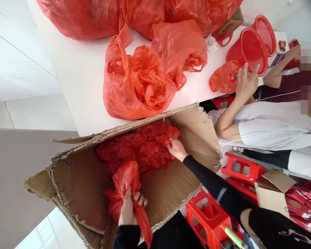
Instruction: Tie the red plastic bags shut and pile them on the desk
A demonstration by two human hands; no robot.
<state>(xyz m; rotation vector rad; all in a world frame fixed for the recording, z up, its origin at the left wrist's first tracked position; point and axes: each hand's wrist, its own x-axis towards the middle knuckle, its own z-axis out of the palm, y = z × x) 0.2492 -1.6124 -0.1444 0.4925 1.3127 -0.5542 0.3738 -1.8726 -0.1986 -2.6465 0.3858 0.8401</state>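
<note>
My left hand (131,207) is closed around the gathered neck of a filled red plastic bag (126,174), and a loose end of the bag hangs below the fingers. This bag is held at the near left part of a tall cardboard box (197,133). Inside the box lie several more red plastic bags (145,145), packed close together. My right hand (177,148) reaches in from the right, its fingers pinching one of these bags at the right end of the pile. The contents of the bags cannot be made out.
Beside the box, a white table (85,107) holds open red plastic bags (142,83), larger bulging ones and red baskets (252,48). A co-worker's hand (246,83) touches a small red bag (224,77). Red stools (207,214) and a carton of red packages (272,197) stand to the right.
</note>
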